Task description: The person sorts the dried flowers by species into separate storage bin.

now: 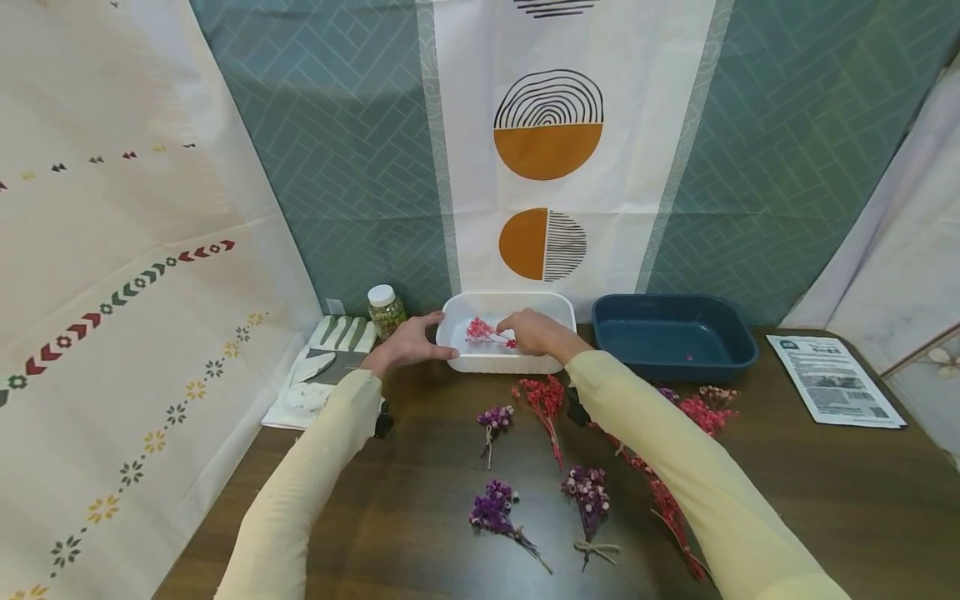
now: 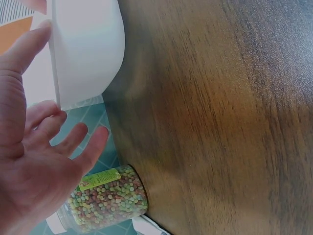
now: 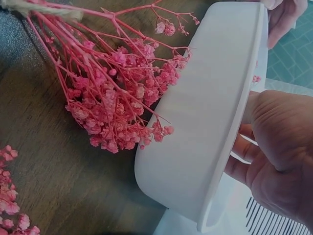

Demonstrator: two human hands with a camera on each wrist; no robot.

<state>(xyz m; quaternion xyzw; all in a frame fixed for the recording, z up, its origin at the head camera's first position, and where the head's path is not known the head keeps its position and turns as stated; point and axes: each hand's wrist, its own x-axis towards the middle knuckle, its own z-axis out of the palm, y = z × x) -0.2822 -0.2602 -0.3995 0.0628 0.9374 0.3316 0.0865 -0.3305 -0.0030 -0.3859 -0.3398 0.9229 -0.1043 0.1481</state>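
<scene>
A white plastic tub (image 1: 480, 364) stands at the back of the brown table. My left hand (image 1: 411, 342) holds its left end, thumb at the front rim and the other fingers round the corner; the last fingers spread clear of it in the left wrist view. My right hand (image 1: 542, 332) reaches over the front rim into the tub and pinches a sprig of pink dried flowers (image 1: 480, 330) by its stems. The tub wall partly hides those fingertips in the right wrist view. Against the tub's outer front lies a tied bunch of pink-red dried flowers (image 3: 115, 98).
A dark blue basin (image 1: 675, 371) stands right of the tub, a paper sheet (image 1: 836, 379) beyond it. Purple bunches (image 1: 492, 507) and red ones (image 1: 667, 504) lie in front. Left are a white-lidded jar of coloured pellets (image 1: 386, 312) and folded cloths (image 1: 330, 371).
</scene>
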